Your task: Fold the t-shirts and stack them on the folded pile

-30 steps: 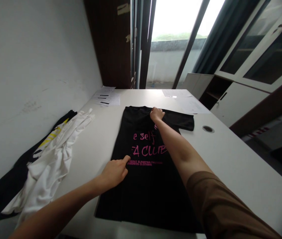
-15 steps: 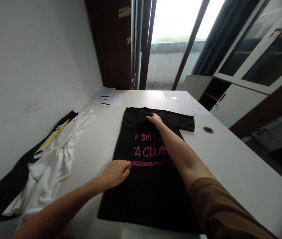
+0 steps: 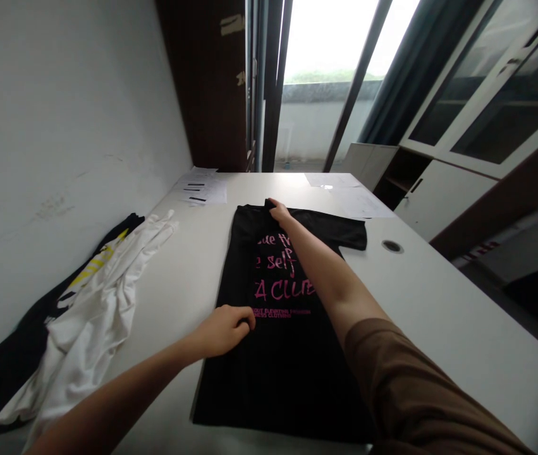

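Observation:
A black T-shirt (image 3: pixel 273 366) with pink lettering lies flat on the white table (image 3: pixel 439 316), its left side folded in and its right sleeve still spread out. My left hand (image 3: pixel 224 328) rests on the shirt's left folded edge, fingers curled and pinching the cloth. My right hand (image 3: pixel 279 212) reaches far across to the collar at the shirt's top edge, fingers closed on the fabric there.
A heap of white clothing (image 3: pixel 93 322) over a black garment with yellow print (image 3: pixel 83 272) lies along the wall at left. Paper sheets (image 3: pixel 200 188) and more papers (image 3: pixel 354 199) sit at the table's far end. A round cable hole (image 3: pixel 392 246) is right of the shirt.
My right hand slid left along the shirt's top edge to the collar, uncovering more pink lettering. My left forefinger curled in, and the hand now pinches the folded edge.

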Tool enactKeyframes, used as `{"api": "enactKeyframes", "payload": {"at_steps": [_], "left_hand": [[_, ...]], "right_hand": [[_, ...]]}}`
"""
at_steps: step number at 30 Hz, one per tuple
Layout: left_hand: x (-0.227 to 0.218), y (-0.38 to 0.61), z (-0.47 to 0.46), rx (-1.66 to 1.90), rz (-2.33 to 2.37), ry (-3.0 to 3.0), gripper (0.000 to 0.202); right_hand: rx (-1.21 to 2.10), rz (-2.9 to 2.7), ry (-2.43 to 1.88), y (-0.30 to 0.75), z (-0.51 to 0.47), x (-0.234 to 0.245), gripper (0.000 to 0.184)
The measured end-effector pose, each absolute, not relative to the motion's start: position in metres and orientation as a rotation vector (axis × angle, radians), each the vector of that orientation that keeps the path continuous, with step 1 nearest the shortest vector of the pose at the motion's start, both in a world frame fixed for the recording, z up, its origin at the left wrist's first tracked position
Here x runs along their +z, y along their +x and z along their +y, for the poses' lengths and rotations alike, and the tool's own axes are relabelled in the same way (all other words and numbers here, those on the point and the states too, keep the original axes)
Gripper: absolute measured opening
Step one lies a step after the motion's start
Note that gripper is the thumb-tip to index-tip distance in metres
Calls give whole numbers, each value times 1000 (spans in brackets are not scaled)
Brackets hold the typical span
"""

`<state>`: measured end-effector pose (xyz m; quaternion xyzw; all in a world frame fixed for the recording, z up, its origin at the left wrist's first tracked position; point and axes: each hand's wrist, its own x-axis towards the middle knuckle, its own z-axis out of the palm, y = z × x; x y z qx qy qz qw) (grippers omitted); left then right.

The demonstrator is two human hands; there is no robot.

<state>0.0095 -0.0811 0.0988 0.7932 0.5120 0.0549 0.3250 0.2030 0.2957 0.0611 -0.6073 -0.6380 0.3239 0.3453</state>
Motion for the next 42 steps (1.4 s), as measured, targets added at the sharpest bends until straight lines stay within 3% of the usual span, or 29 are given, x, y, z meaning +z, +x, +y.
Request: {"api": "enactKeyframes", "payload": {"at_steps": [4,9,13,20,23,25,29,34,38,42], "left_hand": [[105,31,-74,234,1337,2003,27],[91,63,-79,292,1182,2086,29],[74,76,-86,324,1132,2123,33],[64,76,-99,321,1043,2260,19],[63,74,-109,303,1079,2389,26],[60,75,-115,193,1056,2549,34],[55,81,-118,-21,900,2786,10],[62,92,-114,84,903,2688,6],[69,93,-117,240,879,2500,11],[71,78,-94,442,849,2444,30]], "right_hand": [[1114,-1422,-1199,198,331,100,70],[974,-1366,-1180,222,356,124,69],[841,-1386,-1450,254,347,106,66],[558,-1614,-1958,294,312,54,66],[471,-1722,-2114,303,301,41,69],[449,-1729,-2114,304,298,37,67],[377,-1832,-1851,295,303,43,61],[378,-1788,-1639,291,309,57,58],[351,-1666,-2005,304,294,58,55],[16,-1771,-2037,302,265,53,49]]}}
